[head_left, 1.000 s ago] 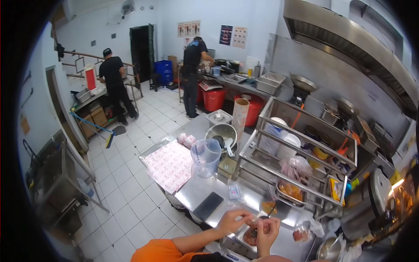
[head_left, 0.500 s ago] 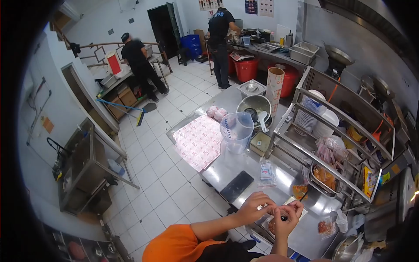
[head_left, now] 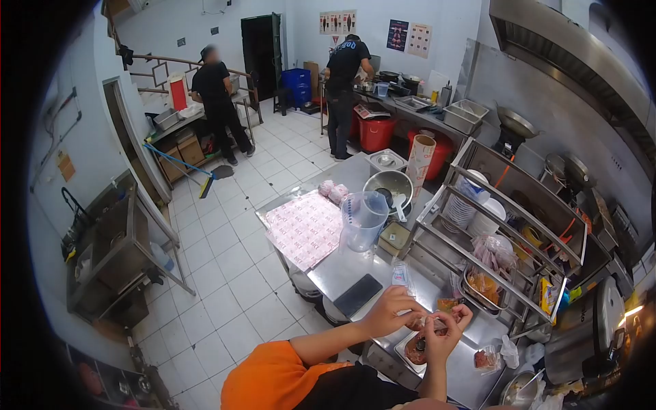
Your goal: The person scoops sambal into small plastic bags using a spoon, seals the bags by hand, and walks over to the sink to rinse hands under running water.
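Both my hands meet above a metal tray (head_left: 408,361) of reddish-brown food at the table's near edge. The fingers of my left hand (head_left: 395,313) are pinched on a small clear plastic bag, partly hidden by the fingers. My right hand (head_left: 443,336) pinches the same plastic from the other side. Beyond the hands lies a packet of orange food (head_left: 449,305) on the steel table. A black phone (head_left: 358,294) rests to the left of my hands, and a bag of red food (head_left: 487,359) lies to their right.
Printed paper sheets (head_left: 305,228), a clear measuring jug (head_left: 363,220), a steel bowl (head_left: 388,188) and a paper roll (head_left: 420,157) stand farther back. A metal rack (head_left: 471,239) with stacked plates is at the right. Two people (head_left: 213,96) (head_left: 345,89) stand at far counters.
The camera view has swung and shifted. My hands stay together at the plastic above the tray. The person at the far left has raised and turned their head.
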### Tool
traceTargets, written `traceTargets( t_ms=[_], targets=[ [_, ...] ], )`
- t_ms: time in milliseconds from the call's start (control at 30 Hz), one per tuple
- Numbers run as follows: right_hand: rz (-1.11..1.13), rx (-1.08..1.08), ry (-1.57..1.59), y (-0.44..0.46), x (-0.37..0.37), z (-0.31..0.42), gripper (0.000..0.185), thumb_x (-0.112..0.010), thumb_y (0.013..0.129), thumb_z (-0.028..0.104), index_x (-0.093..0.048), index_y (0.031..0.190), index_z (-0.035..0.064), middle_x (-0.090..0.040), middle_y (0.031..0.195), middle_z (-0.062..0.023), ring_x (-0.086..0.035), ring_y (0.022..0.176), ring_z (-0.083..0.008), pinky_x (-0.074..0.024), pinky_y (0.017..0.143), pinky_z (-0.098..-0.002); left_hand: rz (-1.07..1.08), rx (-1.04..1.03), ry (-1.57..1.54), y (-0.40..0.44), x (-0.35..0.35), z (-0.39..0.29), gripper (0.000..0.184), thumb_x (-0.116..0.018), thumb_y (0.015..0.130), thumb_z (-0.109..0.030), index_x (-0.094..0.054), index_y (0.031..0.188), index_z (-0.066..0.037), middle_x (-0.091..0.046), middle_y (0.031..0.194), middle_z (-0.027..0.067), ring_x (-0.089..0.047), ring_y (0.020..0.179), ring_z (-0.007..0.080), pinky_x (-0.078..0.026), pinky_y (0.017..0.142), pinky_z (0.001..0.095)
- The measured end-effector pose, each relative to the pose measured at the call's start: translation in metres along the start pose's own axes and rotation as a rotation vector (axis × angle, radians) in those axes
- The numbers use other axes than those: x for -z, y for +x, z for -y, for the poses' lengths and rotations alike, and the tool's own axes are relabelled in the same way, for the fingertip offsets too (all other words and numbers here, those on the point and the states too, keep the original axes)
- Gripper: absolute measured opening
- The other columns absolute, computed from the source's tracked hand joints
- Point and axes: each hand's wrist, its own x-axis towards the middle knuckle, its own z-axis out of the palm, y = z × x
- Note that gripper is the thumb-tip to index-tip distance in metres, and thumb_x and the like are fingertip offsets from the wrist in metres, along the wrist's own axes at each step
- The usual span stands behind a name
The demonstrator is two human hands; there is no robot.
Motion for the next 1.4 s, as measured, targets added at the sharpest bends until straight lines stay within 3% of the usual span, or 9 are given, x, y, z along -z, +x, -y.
traceTargets(
  t_ms=[267,467,600,833,900,1133,1200,1267,1400],
  targets=[
    [-0.107,0.010,-0.048,-0.007,0.014,-0.019,0.012,-0.069,0.066,0.000,-0.062,0.076,0.0031,-0.038,0.105,-0.0097,-0.045,0.097,-0.0235,-0.0382,0.090,-0.0320,-0.011,0.059,-0.144,0.003,0.001,0.013,0.009,-0.073,0.079,-0.014,-0.074,0.088,-0.010,-0.068,0.082,0.0012,-0.055,0.082,0.0182,-0.039,0.082,0.0341],
    [-0.262,0.108,-0.255,-0.011,0.053,-0.027,0.015,-0.070,0.067,0.001,-0.062,0.079,0.0033,-0.048,0.098,-0.0130,-0.050,0.093,-0.0288,-0.0409,0.087,-0.0367,-0.014,-0.046,0.010,0.007,-0.002,0.001,0.040,-0.078,0.070,-0.013,-0.069,0.108,-0.007,-0.068,0.106,0.0053,-0.059,0.092,0.0238,-0.033,0.108,0.0457],
    [-0.538,-0.281,-0.303,-0.028,0.124,-0.090,0.012,-0.071,0.073,0.005,-0.065,0.083,0.0047,-0.051,0.093,-0.0071,-0.053,0.094,-0.0238,-0.0421,0.086,-0.0317,-0.224,0.112,-0.123,-0.008,0.001,0.031,0.013,-0.074,0.070,0.007,-0.068,0.076,-0.002,-0.058,0.074,0.0057,-0.054,0.072,0.0177,-0.051,0.081,0.0355],
    [-0.676,-0.627,-0.865,-0.132,0.213,-0.173,0.039,-0.064,0.087,0.032,-0.064,0.121,0.0120,-0.059,0.107,-0.0116,-0.060,0.097,-0.0281,-0.0462,0.085,-0.0377,-0.116,0.303,-0.277,-0.035,-0.020,0.096,0.016,-0.072,0.081,-0.003,-0.062,0.069,0.000,-0.055,0.067,0.0027,-0.048,0.064,0.0087,-0.037,0.059,0.0231],
    [-0.698,-0.600,-0.825,-0.168,0.206,-0.154,0.032,-0.061,0.090,0.026,-0.065,0.118,0.0117,-0.060,0.104,-0.0104,-0.059,0.095,-0.0277,-0.0458,0.082,-0.0362,-0.095,0.670,-0.256,-0.030,-0.036,0.106,0.026,-0.066,0.090,-0.016,-0.062,0.070,0.000,-0.056,0.067,0.0019,-0.047,0.064,0.0072,-0.036,0.057,0.0234],
    [-0.885,-0.771,-0.575,-0.367,0.166,-0.156,0.036,-0.040,0.100,0.023,-0.069,0.102,0.0013,-0.060,0.100,-0.0131,-0.056,0.096,-0.0278,-0.0442,0.085,-0.0408,0.291,0.401,-0.253,-0.004,-0.127,0.197,0.021,-0.056,0.094,-0.015,-0.059,0.107,0.000,-0.062,0.101,0.0093,-0.060,0.092,0.0175,-0.048,0.082,0.0283],
    [-0.788,-0.992,-0.469,-0.420,0.137,-0.147,0.043,-0.031,0.102,0.025,-0.065,0.111,-0.0007,-0.061,0.111,-0.0162,-0.052,0.113,-0.0287,-0.0409,0.096,-0.0414,0.442,0.318,-0.131,0.015,-0.147,0.215,0.028,-0.057,0.091,-0.014,-0.057,0.115,-0.001,-0.059,0.116,0.0146,-0.058,0.108,0.0254,-0.047,0.091,0.0337],
    [-0.611,-1.276,-0.302,-0.530,0.106,-0.179,0.063,-0.034,0.098,0.052,-0.051,0.132,0.0020,-0.047,0.137,-0.0207,-0.041,0.130,-0.0319,-0.0313,0.108,-0.0413,0.514,0.129,0.113,0.034,-0.174,0.238,0.039,-0.060,0.088,-0.015,-0.053,0.123,-0.002,-0.051,0.129,0.0185,-0.049,0.121,0.0319,-0.041,0.100,0.0386],
    [-0.562,-1.792,0.037,-0.554,0.066,-0.122,0.067,-0.033,0.095,0.057,-0.048,0.134,0.0055,-0.042,0.140,-0.0201,-0.037,0.131,-0.0337,-0.0296,0.108,-0.0450,0.645,-0.011,0.398,0.069,-0.212,0.260,0.055,-0.062,0.086,-0.025,-0.045,0.136,-0.005,-0.036,0.145,0.0218,-0.036,0.133,0.0376,-0.032,0.109,0.0464]
  ],
)
